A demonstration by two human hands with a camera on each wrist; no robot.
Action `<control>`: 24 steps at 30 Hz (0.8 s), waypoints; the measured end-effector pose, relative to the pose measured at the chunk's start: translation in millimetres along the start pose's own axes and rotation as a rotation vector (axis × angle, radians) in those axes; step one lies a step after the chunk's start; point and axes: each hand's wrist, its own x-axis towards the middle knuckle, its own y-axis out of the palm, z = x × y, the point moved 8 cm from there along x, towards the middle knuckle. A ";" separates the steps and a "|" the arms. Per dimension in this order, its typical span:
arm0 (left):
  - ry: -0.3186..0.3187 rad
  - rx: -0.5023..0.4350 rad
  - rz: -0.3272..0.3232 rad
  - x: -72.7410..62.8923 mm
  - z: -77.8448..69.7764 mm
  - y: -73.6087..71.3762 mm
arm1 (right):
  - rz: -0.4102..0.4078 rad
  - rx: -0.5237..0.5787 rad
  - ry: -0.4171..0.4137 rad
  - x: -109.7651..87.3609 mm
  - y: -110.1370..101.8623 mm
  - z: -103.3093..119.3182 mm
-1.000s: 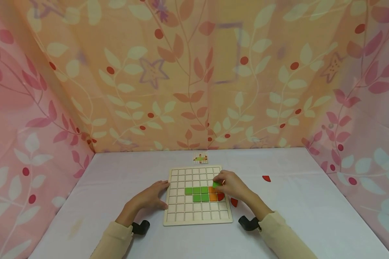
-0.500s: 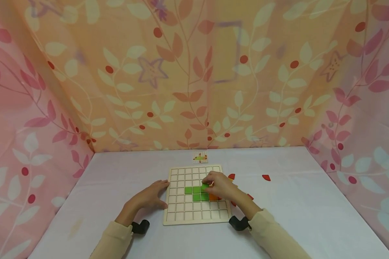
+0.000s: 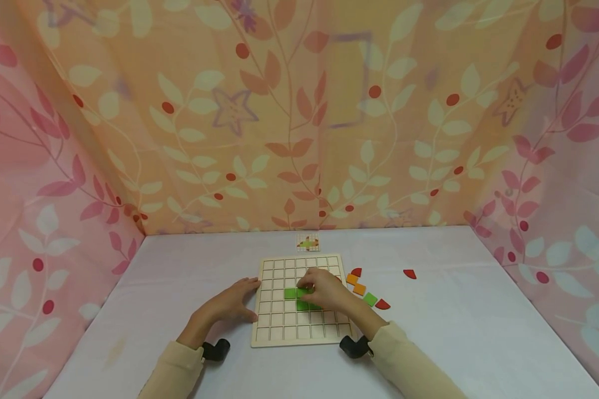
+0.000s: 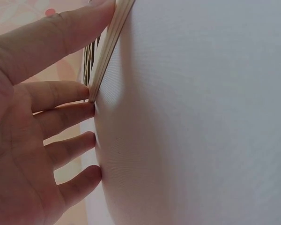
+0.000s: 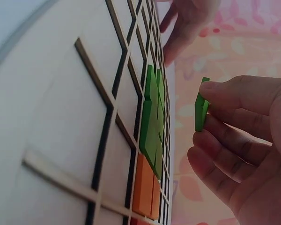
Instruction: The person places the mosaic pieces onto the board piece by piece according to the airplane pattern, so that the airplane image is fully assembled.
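In the head view, the right hand hides orange tiles on the board (sleeves cropped).

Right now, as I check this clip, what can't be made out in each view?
Head: the board's orange tiles, hidden behind the right hand.
Head: fine detail on the small card, too small.
Left wrist: most of the board, cut off by the top edge and partly behind the thumb.
Right wrist: most of the red piece, cut off below.
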 end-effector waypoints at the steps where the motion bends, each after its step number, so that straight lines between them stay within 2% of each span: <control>1: -0.003 0.001 0.000 -0.2 0.0 -0.1 | 0.004 0.002 -0.004 0.6 1.3 1.2; 14: -0.025 0.010 0.004 -0.2 -0.2 0.2 | 0.054 -0.012 -0.040 6.7 18.7 10.5; 24: -0.023 0.001 -0.002 -0.4 -1.5 0.0 | 0.098 -0.032 0.002 10.5 30.4 12.3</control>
